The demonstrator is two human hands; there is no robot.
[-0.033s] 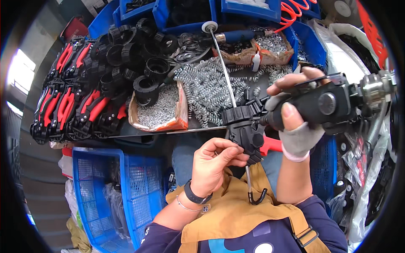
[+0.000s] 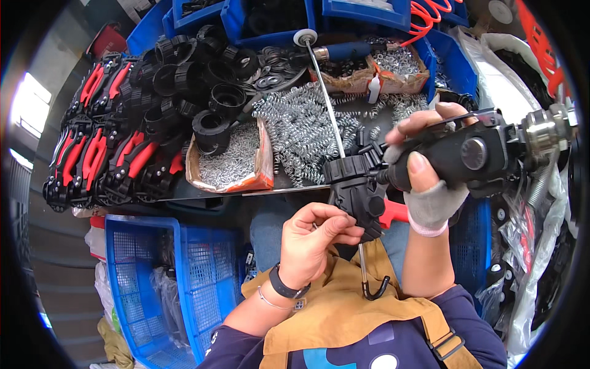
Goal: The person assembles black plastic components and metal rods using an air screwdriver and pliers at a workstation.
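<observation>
A caulking gun [image 2: 355, 198] with a black plastic body and red handle [image 2: 394, 213] stands at the bench's near edge. Its metal rod [image 2: 327, 101] runs through the body, with a pale disc at the far end and a black-tipped hook [image 2: 375, 289] near my apron. My left hand [image 2: 310, 237] is closed, thumb and fingers pinched against the body's near left side. In a partly gloved grip, my right hand [image 2: 430, 200] holds a black power screwdriver [image 2: 470, 154]. Its nose meets the body's right side; the exact contact point is hidden.
Loose springs [image 2: 301, 132] lie beyond the gun, beside a carton of small screws [image 2: 230, 163]. Black threaded rings [image 2: 212, 132] and several red-and-black handle assemblies [image 2: 92, 154] fill the left. Blue bins [image 2: 270, 40] line the back; blue crates [image 2: 184, 283] stand below the bench.
</observation>
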